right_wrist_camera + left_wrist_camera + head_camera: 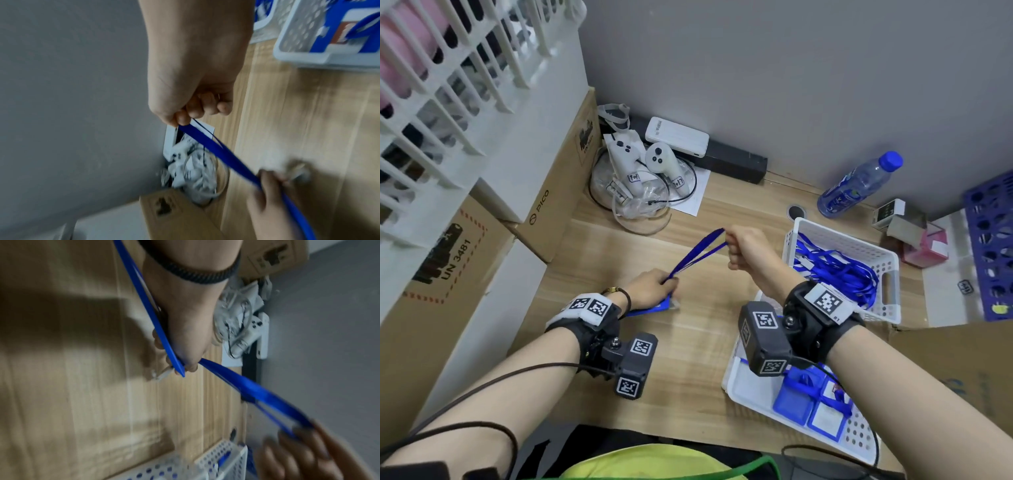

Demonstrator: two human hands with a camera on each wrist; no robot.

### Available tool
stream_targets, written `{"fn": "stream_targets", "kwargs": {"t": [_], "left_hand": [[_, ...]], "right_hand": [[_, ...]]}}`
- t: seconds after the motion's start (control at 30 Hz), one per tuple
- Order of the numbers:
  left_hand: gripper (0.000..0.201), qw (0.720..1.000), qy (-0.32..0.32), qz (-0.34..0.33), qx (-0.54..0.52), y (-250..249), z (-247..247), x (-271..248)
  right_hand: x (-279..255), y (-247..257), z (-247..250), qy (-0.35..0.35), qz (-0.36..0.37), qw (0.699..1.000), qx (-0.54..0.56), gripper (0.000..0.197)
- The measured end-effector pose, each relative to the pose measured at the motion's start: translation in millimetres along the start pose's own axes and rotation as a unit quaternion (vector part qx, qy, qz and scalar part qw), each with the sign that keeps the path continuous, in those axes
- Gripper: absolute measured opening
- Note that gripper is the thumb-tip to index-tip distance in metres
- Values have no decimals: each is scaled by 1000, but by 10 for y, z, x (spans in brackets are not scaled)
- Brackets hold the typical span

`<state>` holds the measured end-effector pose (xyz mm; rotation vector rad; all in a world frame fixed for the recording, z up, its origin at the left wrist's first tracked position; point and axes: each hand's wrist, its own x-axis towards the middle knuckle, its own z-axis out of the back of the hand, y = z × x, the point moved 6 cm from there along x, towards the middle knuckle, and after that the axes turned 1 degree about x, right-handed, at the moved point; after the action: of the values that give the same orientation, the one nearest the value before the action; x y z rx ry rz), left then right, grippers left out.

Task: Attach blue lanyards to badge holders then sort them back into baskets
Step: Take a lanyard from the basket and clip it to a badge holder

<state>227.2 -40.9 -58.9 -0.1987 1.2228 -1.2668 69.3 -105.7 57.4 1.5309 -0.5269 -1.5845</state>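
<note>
A blue lanyard point(697, 253) stretches taut between my two hands above the wooden table. My left hand point(650, 287) pinches its lower end just over a blue badge holder point(654, 306) lying on the table; in the left wrist view the lanyard point(242, 382) runs out from the left hand point(185, 344), and a small white clip shows by the fingers. My right hand point(744, 248) grips the lanyard's upper loop; the right wrist view shows the lanyard point(216, 151) leaving the curled fingers point(185, 116).
A white basket point(887, 291) of blue lanyards stands at right, and a white basket point(743, 394) of blue badge holders sits near the front. White controllers point(640, 161), a water bottle point(859, 185), cardboard boxes point(565, 181) and a blue crate point(993, 246) ring the table.
</note>
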Motion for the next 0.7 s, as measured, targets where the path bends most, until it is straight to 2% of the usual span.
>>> {"fn": "stream_targets", "kwargs": {"t": [0.1,0.23,0.4,0.47,0.5,0.57,0.6,0.63,0.7], "left_hand": [[29,996,-71,22,-48,226,260,10],[29,995,-77,29,-52,273,504,49],[20,987,-152,36,28,94,782,133],[12,986,-166,26,7,31,830,190],[20,986,-165,25,-19,10,828,213],[55,987,-139,43,-67,2,758,235],[66,988,-125,50,-75,6,708,229],[70,989,-113,54,-74,14,650,222],[63,993,-82,68,-55,73,516,211]], "right_hand": [[46,-279,237,10,-52,997,-53,34],[44,-626,316,32,-117,987,-110,24],[185,-566,255,4,-115,989,-98,20],[236,-455,267,0,-101,990,-97,15],[248,-412,278,0,-97,991,-96,12],[225,-391,291,4,-104,991,-86,7],[201,-417,279,15,-113,990,-79,3],[176,-475,255,33,-123,989,-73,6],[124,-665,171,92,-149,981,-84,20]]}}
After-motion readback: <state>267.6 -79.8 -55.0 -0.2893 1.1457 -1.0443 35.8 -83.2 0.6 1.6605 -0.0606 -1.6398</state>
